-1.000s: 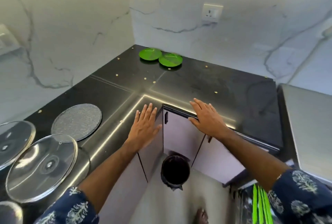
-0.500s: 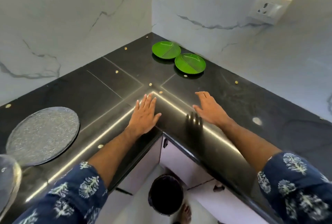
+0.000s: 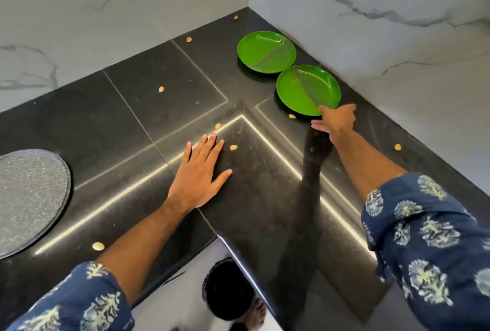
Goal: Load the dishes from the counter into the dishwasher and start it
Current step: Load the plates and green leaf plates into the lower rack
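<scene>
right hand (image 3: 336,122) now reached out, near green plate (image 3: 308,89) rim pinched | left hand (image 3: 200,174) kept flat, fingers straight, on surface (image 3: 132,118)

walls (image 3: 384,25) — white marble with grey veins, met in a corner | counter (image 3: 164,97) — black polished stone, L-shaped, streaked with bright reflected light | cabinet fronts (image 3: 169,312) pale below | dark round bin (image 3: 228,291) stood on the floor
</scene>
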`<state>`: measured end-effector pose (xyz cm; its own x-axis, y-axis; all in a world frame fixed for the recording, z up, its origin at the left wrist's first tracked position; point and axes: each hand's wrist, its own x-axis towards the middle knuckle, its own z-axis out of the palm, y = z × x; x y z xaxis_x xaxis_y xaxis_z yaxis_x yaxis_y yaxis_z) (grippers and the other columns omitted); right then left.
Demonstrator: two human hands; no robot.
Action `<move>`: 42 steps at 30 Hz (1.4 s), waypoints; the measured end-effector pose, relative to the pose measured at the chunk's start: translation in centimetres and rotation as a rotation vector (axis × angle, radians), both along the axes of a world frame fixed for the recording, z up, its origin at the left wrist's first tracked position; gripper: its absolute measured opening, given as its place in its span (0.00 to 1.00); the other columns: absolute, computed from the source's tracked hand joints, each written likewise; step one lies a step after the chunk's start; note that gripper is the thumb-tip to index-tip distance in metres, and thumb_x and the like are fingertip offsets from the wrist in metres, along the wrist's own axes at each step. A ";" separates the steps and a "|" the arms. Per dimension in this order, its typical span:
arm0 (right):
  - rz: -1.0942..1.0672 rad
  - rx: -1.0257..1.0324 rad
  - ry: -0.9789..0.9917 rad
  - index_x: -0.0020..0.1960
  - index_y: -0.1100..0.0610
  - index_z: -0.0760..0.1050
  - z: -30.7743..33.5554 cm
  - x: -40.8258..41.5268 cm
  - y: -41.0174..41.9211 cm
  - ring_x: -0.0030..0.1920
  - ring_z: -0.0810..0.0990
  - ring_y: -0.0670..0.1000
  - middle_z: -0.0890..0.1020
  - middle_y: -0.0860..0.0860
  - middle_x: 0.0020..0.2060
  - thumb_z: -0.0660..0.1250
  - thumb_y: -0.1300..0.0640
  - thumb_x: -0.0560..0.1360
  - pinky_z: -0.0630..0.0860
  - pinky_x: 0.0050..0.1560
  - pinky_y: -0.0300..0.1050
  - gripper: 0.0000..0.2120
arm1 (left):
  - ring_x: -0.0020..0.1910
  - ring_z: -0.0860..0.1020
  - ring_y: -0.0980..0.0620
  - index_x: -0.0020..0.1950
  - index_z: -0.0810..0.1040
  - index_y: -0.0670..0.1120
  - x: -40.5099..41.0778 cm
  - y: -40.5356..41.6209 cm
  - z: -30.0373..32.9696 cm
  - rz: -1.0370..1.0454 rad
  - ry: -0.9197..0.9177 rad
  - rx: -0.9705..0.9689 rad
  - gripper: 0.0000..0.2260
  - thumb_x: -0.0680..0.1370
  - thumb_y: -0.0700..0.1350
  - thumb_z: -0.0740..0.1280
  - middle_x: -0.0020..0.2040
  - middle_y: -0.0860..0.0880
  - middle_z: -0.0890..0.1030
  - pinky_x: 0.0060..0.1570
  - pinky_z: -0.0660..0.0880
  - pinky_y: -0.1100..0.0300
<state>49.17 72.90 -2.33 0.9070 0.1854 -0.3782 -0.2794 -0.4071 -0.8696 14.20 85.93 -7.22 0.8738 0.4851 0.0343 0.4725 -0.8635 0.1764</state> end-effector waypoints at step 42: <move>-1.184 0.690 0.299 0.59 0.69 0.74 -0.3 -80.3 -58.0 0.35 0.83 0.54 0.85 0.59 0.40 0.59 0.70 0.70 0.81 0.33 0.44 0.18 | 0.33 0.83 0.47 0.64 0.72 0.49 -25.1 -50.8 2.2 -1.178 0.752 -0.909 0.12 0.84 0.52 0.59 0.53 0.48 0.82 0.21 0.71 0.61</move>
<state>-31.15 14.95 -2.62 0.5561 -0.3975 -0.7299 -0.3592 0.6771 -0.6423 -10.88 35.16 -4.98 0.4407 -0.7820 -0.4408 -0.1125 -0.5353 0.8371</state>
